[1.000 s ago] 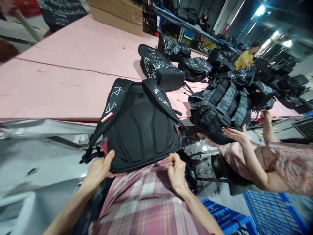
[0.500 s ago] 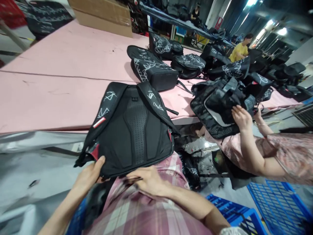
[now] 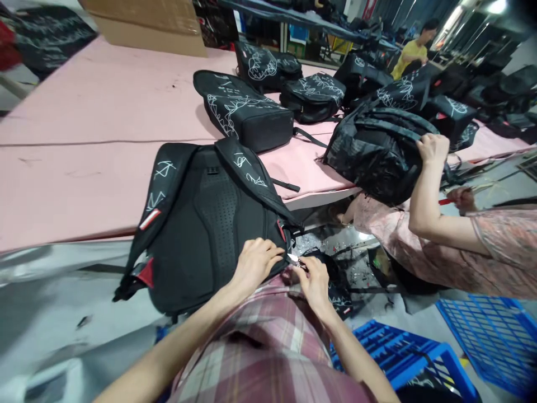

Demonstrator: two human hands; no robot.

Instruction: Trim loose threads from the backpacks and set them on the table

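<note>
A black backpack [image 3: 180, 252] lies back panel up across my lap and the edge of the pink table, its shoulder straps marked with white scribbles. My left hand [image 3: 258, 260] rests on the lower right of the back panel, fingers bent and pressed together on the fabric near the edge. Closed in my right hand [image 3: 314, 280] is a pair of thread snips [image 3: 295, 259], with the pale blades pointing at the bag's lower right corner. Whether the blades touch the bag, I cannot tell.
Several black backpacks [image 3: 260, 120] stand on the pink table [image 3: 84, 184]. At right a co-worker's hand [image 3: 434, 151] holds a dark patterned backpack [image 3: 377, 145]. Blue plastic crates [image 3: 403, 358] sit on the floor at lower right. A cardboard box [image 3: 146, 28] stands at the back.
My left hand has gone from the bag's lower left corner to its lower right. My right hand has moved right, with the snips now showing. The co-worker's backpack has turned over.
</note>
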